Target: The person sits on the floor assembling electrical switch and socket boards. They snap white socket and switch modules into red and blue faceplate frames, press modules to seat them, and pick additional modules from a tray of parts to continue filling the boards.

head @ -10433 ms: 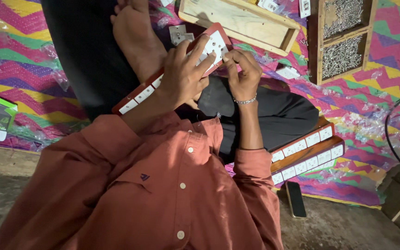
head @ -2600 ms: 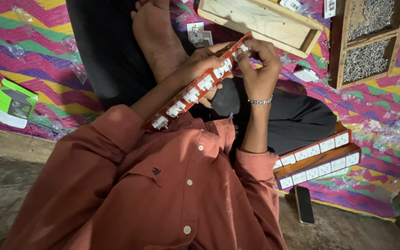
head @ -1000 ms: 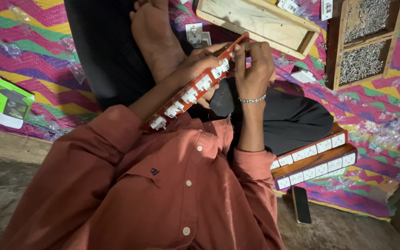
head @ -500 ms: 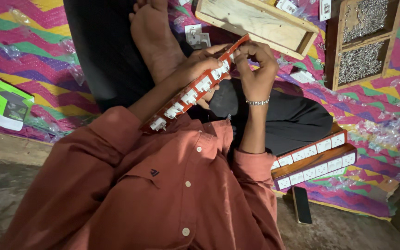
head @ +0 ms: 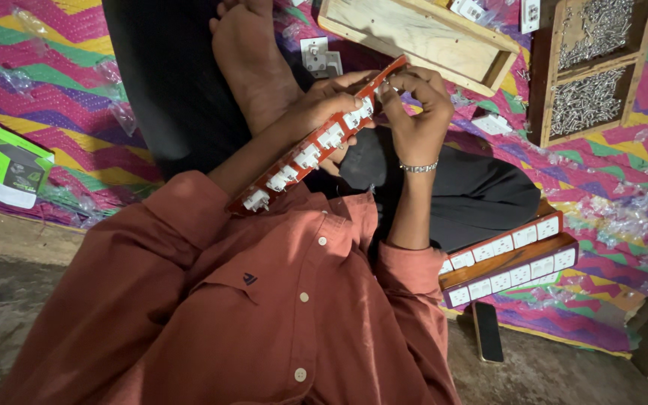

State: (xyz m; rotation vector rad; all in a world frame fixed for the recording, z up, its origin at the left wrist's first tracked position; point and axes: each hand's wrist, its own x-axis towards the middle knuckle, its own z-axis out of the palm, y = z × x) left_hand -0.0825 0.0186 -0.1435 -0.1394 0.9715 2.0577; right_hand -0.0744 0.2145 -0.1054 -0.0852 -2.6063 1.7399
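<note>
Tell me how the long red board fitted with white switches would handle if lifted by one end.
The long red board with white switches probably stays stiff: it runs straight though the left hand and right hand grip only its far end. It seems light, since its near end merely rests against the shirt. The white switches may snag fingers.

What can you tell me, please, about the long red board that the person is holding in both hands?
The long red board is a narrow strip that looks like painted wood, with a row of white switch or socket pieces set along it. It slants from near the chest up toward the wooden tray. The left hand grips its upper part from beneath, and the right hand pinches at its top end. Its lower end lies against the reddish-orange shirt.
</note>
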